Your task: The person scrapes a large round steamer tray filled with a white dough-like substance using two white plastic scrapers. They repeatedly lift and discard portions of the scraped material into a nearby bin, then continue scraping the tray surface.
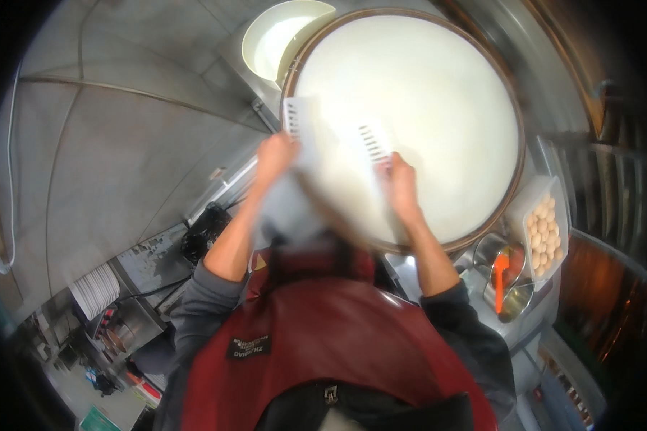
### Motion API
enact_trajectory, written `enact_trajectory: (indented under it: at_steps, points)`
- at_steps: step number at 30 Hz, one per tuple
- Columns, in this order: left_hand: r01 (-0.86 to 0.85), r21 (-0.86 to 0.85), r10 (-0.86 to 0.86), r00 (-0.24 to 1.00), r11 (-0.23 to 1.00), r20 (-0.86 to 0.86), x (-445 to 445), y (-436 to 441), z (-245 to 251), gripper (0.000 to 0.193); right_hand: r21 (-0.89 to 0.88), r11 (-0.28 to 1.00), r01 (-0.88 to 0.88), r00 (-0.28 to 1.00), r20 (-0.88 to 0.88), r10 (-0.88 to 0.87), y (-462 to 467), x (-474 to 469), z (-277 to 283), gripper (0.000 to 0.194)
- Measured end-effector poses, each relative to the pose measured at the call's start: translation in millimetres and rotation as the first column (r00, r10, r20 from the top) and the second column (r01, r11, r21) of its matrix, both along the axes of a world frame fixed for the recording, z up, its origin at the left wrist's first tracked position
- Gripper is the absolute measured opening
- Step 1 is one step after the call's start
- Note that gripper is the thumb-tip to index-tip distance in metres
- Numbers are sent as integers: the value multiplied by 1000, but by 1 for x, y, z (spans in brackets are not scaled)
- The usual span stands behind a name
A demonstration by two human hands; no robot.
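Before me is a large round tub (pixel 517 134) with a brown rim and a smooth white surface; whether that is liquid or curd I cannot tell. My left hand (pixel 276 155), at the tub's left rim, grips a blurred white slotted piece (pixel 292 116), apparently plastic. Over the near half of the white surface, my right hand (pixel 403 186) holds a similar slotted piece (pixel 372 143), also blurred. Motion hides the lower parts of both pieces, and I cannot tell whether they join or touch the surface.
A cream crescent-shaped basin (pixel 253 32) with white contents adjoins the tub's upper left. To the right stand a clear bin of eggs (pixel 543 237) and metal pots (pixel 509 299) with an orange utensil (pixel 500 283). Stacked white plates (pixel 94 291) and a black plastic bag (pixel 207 231) are at left.
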State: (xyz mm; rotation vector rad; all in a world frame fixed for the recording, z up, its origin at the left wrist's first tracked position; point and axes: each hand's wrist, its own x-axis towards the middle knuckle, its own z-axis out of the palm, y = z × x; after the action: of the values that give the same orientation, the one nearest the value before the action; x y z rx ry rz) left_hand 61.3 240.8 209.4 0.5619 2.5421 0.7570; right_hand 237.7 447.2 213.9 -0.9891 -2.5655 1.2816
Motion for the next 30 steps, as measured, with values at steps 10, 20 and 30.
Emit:
enact_trajectory:
  at_steps: [10,20,30]
  points:
    - [-346,558,56,881,754,471,8,-152,-33,18,-725,686,-59,986,-149,-73,-131,-45,32,15]
    - [-747,259,788,604,612,-120,122,-586,-68,22,-92,558,-824,566,-163,808,-506,-161,-4,17]
    - [-867,340,842,462,363,278,105,-575,-34,21,-37,636,-771,635,-126,762,-545,-139,10,20]
